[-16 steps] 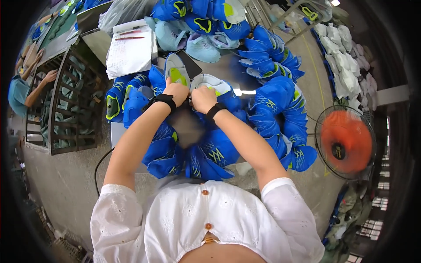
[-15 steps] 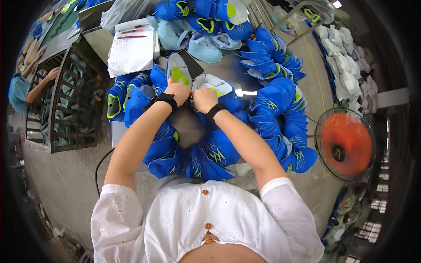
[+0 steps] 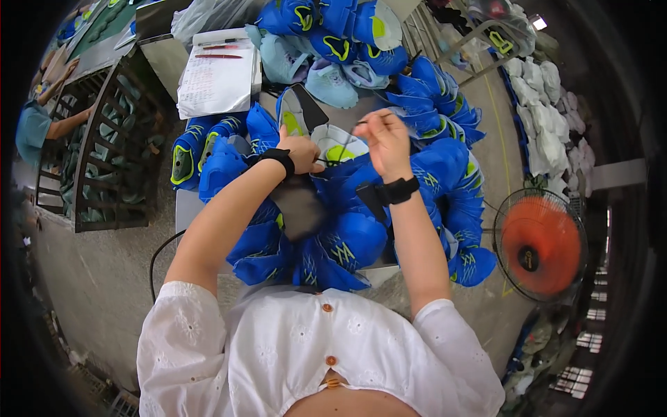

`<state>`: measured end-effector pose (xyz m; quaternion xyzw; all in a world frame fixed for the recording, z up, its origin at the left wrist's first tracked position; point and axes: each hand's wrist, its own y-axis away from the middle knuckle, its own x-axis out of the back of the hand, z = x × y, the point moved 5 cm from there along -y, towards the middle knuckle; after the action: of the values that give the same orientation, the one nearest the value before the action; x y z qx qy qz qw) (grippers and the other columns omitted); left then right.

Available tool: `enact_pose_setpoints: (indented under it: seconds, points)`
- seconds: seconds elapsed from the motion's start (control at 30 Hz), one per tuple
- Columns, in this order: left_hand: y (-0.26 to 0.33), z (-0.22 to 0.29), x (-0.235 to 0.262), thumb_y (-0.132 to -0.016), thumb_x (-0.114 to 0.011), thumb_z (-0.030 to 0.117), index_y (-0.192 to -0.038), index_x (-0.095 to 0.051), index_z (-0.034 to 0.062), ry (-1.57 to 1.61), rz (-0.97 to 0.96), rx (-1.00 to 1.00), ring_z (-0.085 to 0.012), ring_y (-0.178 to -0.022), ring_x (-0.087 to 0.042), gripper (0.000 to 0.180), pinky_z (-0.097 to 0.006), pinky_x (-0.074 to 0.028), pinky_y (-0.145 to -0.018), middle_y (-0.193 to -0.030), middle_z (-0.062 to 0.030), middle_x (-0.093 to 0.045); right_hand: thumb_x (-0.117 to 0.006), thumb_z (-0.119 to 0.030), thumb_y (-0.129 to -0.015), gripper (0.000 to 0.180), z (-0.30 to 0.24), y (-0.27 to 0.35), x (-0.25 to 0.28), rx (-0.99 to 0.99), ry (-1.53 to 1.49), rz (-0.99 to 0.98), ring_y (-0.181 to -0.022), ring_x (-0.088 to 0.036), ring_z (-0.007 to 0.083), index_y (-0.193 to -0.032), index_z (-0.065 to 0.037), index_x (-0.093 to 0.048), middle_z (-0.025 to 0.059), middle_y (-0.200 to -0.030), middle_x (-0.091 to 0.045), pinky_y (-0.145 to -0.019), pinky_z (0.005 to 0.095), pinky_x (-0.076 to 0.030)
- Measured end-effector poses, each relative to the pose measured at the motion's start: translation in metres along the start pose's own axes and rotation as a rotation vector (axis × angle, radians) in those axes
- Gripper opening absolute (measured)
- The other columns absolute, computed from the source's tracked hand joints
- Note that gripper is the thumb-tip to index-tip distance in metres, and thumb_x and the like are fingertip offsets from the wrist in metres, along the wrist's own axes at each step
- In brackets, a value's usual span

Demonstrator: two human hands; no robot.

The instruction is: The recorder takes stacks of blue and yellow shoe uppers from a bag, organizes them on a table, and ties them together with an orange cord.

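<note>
My right hand (image 3: 388,142) is raised over the far middle of the work surface. Its fingertips pinch a thin dark cord (image 3: 345,144) that runs slantwise down toward my left hand (image 3: 302,152). The left fingers are bent and closed beside the pale and lime opening of a blue shoe upper (image 3: 335,147); what they grip is hidden. Just beyond that hand stands another shoe piece with a grey and lime inside (image 3: 292,111). Blue shoe uppers (image 3: 349,240) with lime stitching lie nested in a curved row under my forearms.
More blue uppers (image 3: 441,163) curve along the right. Pale blue shoes (image 3: 332,83) and a notebook with pens (image 3: 219,76) lie at the back. An orange fan (image 3: 540,240) stands to the right. Left, a person in a teal shirt (image 3: 33,132) reaches to a slatted cart (image 3: 114,156).
My right hand has lifted away from the left and moved right, drawing the dark cord out between them. The left hand has stayed by the shoe, shifting slightly in view.
</note>
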<state>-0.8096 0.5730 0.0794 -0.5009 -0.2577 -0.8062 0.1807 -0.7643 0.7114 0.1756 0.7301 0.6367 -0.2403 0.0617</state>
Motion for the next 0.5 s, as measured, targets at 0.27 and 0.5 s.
enact_pose_setpoints:
  seconds: [0.27, 0.5]
  points:
    - [-0.006, -0.056, 0.030, -0.082, -0.048, 0.035, -0.077, -0.060, 0.0045, 0.460, 0.337, 0.163, -0.0254, -0.061, -0.059, 0.033, -0.035, -0.045, -0.057, -0.071, -0.0084, -0.061, -0.047, -0.025, -0.088, 0.024, 0.004, 0.005, 0.061, 0.026, 0.059, 0.507, -0.063, -0.059, 0.0144, -0.092, -0.003, -0.052, 0.0093, -0.074, -0.061, -0.056, 0.0245, -0.048]
    - [0.031, -0.061, 0.050, -0.081, -0.048, 0.027, -0.074, -0.058, -0.0024, 0.583, 0.482, 0.113, -0.0244, -0.065, -0.059, 0.032, -0.032, -0.045, -0.062, -0.069, -0.0126, -0.062, -0.046, -0.027, -0.088, 0.027, -0.024, 0.006, 0.099, 0.053, 0.403, 0.686, -0.082, -0.057, 0.0150, -0.102, -0.005, -0.052, 0.0070, -0.083, -0.062, -0.066, 0.0282, -0.043]
